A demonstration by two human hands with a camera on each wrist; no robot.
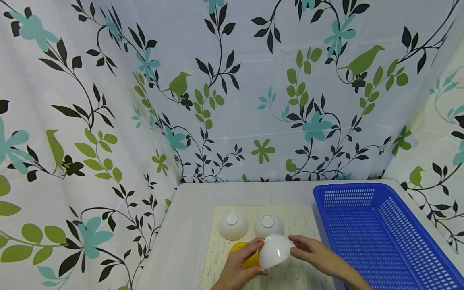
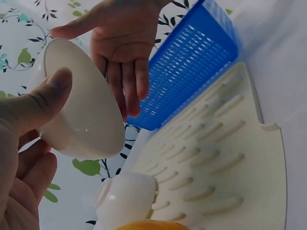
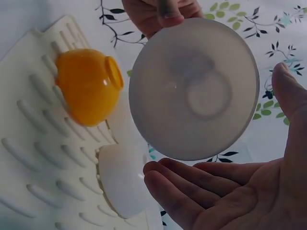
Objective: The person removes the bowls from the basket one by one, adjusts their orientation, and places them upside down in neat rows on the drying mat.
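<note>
A white bowl is held tilted above the drying mat. My left hand pinches its wall, and in the left wrist view the thumb presses inside the bowl with the other fingers behind. The right hand is at the bowl's other side. Its fingers are extended close to the rim in the right wrist view, with the thumb spread apart. Upside down on the mat are a yellow bowl, partly hidden behind the left hand in the head view, and two white bowls, one left, one right.
A blue perforated plastic basket stands right of the mat. Raised ridges cover the mat, which lies on a white tabletop. A curtain with leaves and birds hangs behind and along both sides.
</note>
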